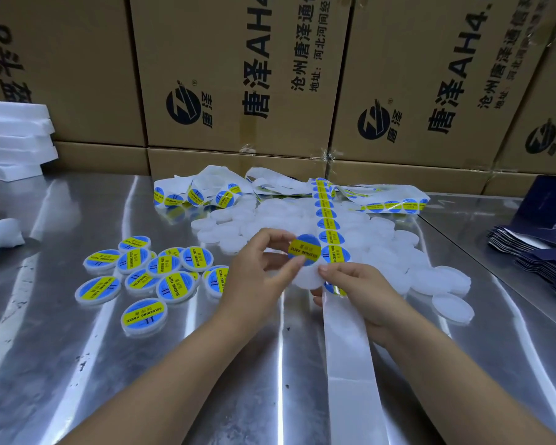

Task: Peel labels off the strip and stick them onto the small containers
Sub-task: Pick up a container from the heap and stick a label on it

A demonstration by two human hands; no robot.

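Observation:
My left hand (pixel 257 268) pinches a round blue and yellow label (pixel 304 248) by its lower edge, just above a small white container (pixel 305 277). My right hand (pixel 357 287) grips that container from the right and lies on the label strip (pixel 329 220). The strip runs from the far tangle towards me; its near part (pixel 347 348) is bare white backing. Several unlabelled white containers (pixel 398 252) are heaped behind my hands. Several labelled containers (pixel 148 271) lie to the left.
The work surface is a shiny metal table (pixel 77 364). Cardboard boxes (pixel 238 75) form a wall at the back. White foam slabs (pixel 13 139) are stacked at the far left. Dark blue folded cartons (pixel 540 252) lie at the right edge.

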